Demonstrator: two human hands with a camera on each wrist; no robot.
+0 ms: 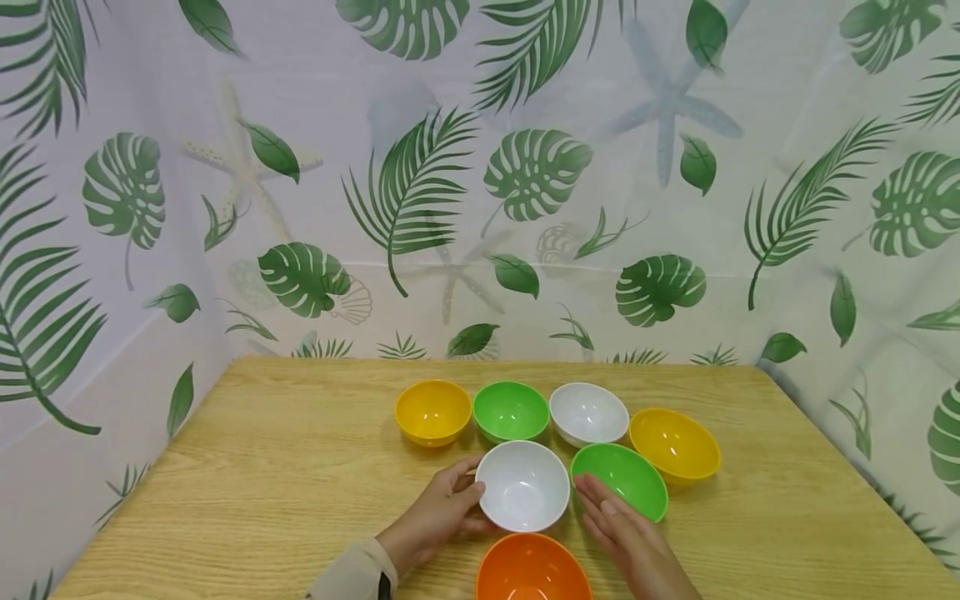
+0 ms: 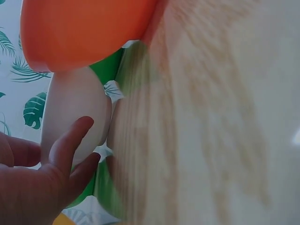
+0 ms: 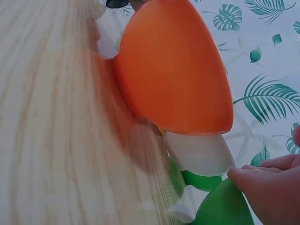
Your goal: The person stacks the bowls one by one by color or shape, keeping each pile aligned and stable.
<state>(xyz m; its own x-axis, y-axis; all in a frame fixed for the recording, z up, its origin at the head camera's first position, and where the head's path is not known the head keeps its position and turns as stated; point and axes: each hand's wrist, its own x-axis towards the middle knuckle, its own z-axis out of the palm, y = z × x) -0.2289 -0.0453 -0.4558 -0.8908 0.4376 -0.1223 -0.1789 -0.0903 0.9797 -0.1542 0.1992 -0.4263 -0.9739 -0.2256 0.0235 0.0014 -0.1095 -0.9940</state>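
Note:
A white bowl point(image 1: 522, 487) stands in the middle of the group. My left hand point(image 1: 442, 510) holds its left side, with the thumb at the rim and the fingers against the outer wall point(image 2: 70, 103). On the bowl's other side is my right hand point(image 1: 626, 533), its fingers straight and close together. Its fingertips are near the white bowl's right edge and in front of a green bowl point(image 1: 630, 475); whether they touch either cannot be told. Nearest to me is an orange bowl point(image 1: 532, 571), just in front of the white one and cut off by the frame.
Along the back of the wooden table point(image 1: 300, 450) stand a yellow bowl point(image 1: 433, 412), another green bowl point(image 1: 512, 411) and a second white bowl point(image 1: 589, 413). A further yellow bowl point(image 1: 675, 444) is at the right. A leaf-patterned cloth point(image 1: 540, 275) hangs behind the table.

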